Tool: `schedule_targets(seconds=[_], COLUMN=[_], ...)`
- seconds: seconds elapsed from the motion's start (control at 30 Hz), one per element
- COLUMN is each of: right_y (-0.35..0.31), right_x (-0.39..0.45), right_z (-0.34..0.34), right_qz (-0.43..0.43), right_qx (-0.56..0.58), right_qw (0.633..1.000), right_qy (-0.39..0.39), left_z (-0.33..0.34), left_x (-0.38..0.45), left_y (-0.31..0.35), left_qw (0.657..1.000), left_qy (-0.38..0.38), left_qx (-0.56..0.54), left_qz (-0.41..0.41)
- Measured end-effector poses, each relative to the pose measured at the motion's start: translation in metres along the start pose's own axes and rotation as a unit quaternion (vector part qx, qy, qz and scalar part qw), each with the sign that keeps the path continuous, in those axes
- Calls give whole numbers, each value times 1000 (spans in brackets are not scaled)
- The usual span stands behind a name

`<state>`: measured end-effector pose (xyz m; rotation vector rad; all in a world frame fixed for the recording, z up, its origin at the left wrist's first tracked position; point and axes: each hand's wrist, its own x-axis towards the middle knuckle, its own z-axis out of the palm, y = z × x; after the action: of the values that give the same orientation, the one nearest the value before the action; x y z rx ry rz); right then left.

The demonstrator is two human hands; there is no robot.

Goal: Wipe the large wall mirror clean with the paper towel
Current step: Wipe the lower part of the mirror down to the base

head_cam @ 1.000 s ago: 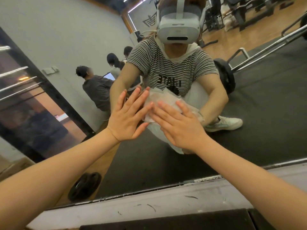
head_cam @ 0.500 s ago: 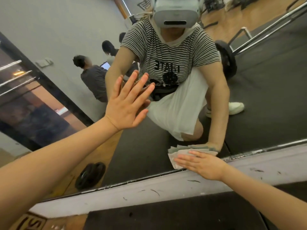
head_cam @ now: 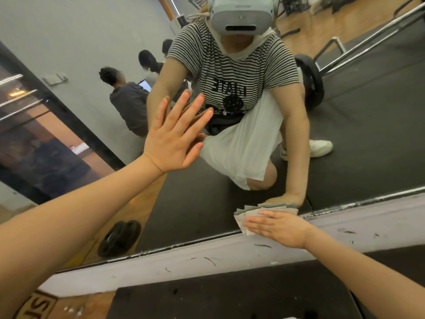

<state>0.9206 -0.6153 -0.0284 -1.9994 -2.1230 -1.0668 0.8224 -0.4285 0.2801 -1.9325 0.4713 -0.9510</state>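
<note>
Glass filled nearly the whole view: the mirror (head_cam: 345,139) ran down to a pale, scuffed ledge (head_cam: 207,256) along its bottom edge, with dark matting (head_cam: 230,302) below that. A second ago both palms were pressing the paper towel (head_cam: 247,218) high on the glass, side by side; since then the right hand (head_cam: 279,227) had swept it all the way down, and over the last half second it barely shifted along that bottom edge. My read: one downward stroke was finished, and the next pass would have to start fresh somewhere else on the glass, most of which looked untouched.

Now the left hand (head_cam: 171,137). It stayed up where it was, flat against the mirror, fingers straight and spread, holding nothing, apparently bracing the crouched body.

Down low, the right hand lay flat too, fingers straight and close together, pressing the folded towel onto the glass right where it met the ledge. Towel corners poked out past the fingertips to the left. The two hands sat well apart, one high, one low.
</note>
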Motion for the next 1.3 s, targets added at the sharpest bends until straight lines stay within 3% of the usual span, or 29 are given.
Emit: schedule_targets(seconds=[0.1,0.23,0.3,0.4,0.47,0.57,0.87,1.1,1.3], right_y=[6,32,50,66,71,78,95,104,100], right_x=[6,37,60,92,109,121,131,126,125], right_z=[-9,-50,-75,-108,-125,-138,-167,-172,-178], right_qz=[-26,-9,34,166,227,246,304,274,279], right_qx=[-41,-90,-88,-44,-38,-49,-34,-18,2], right_qw=[999,995,988,957,931,915,881,902,907], right_qy=[-16,43,126,235,282,317,361,332,315], left_z=[-1,-2,-3,-2,-1,-2,-6,-24,-48], left_x=[0,0,1,0,-1,-2,-4,-3,-77], left_y=[0,0,0,-1,-2,-1,-3,-9,-50], left_qw=[1000,1000,1000,1000,1000,1000,993,984,995], left_qy=[-8,-9,-6,-9,-14,-19,-22,-26,-61], left_qx=[-2,-3,-9,-20,-12,-22,-113,-175,-62], left_qz=[4,8,11,10,10,-1,-11,-14,-52])
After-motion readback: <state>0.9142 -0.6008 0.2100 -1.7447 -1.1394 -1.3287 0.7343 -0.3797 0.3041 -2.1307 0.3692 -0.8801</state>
